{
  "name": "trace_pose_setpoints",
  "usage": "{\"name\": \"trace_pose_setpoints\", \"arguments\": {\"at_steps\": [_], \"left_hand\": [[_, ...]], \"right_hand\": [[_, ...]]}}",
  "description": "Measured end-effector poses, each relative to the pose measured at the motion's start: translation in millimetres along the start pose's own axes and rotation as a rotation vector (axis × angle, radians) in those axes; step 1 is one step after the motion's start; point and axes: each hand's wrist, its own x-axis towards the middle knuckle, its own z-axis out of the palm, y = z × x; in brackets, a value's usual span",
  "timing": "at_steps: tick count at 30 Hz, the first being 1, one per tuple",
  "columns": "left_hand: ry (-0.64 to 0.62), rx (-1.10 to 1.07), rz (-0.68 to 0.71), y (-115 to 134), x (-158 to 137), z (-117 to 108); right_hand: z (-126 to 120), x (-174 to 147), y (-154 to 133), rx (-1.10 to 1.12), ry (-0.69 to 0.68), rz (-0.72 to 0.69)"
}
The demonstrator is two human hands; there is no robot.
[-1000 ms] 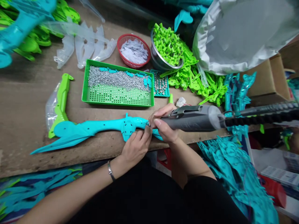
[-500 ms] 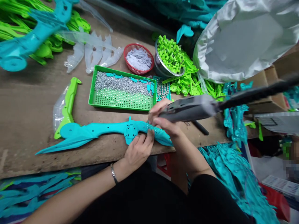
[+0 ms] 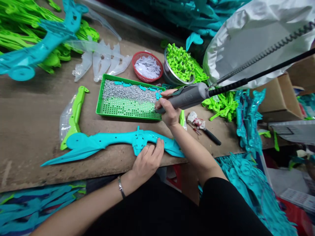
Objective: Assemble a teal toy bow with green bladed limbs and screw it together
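Note:
A long turquoise plastic toy-bow body point(image 3: 118, 137) lies across the front of the bench. My left hand point(image 3: 149, 157) grips it right of its raised middle, fingertips on its upper face. In my right hand point(image 3: 169, 109) is a grey electric screwdriver point(image 3: 190, 96), tilted with its nose down to the left; a cable and a coiled spring run from its back end. The nose is over the right end of a green tray point(image 3: 129, 115) of small metal screws point(image 3: 128, 91) and turquoise pieces. My fingers hide the bit.
Behind the tray stand a red basket point(image 3: 134, 69) of pale strips and a metal bowl point(image 3: 169, 73) of lime-green parts. A lime-green piece with a clear blade point(image 3: 76, 114) lies left. A black-handled tool point(image 3: 213, 136) lies right. Turquoise parts point(image 3: 246, 183) hang beyond the bench edge.
My right hand has lifted the screwdriver off the turquoise bow body and moved it up to the tray. My left hand stays on the bow body.

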Motion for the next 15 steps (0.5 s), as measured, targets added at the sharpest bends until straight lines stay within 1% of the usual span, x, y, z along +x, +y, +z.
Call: {"name": "trace_pose_setpoints", "arguments": {"at_steps": [5,8,10,13,15], "left_hand": [[-0.014,-0.005,-0.004,0,0,0],[-0.011,-0.01,-0.003,-1,0,-1],[-0.012,-0.016,0.0,-1,0,-1],[-0.009,-0.028,0.005,-1,-1,0],[-0.004,-0.039,0.01,-1,-2,1]], "right_hand": [[2,5,-2,-0.012,-0.064,-0.013],[2,3,-12,0.014,-0.042,-0.058],[0,-6,-25,0.039,-0.036,-0.085],[-4,-28,-47,0.085,-0.107,-0.086],[-7,-41,-55,0.094,-0.158,-0.083]]}}
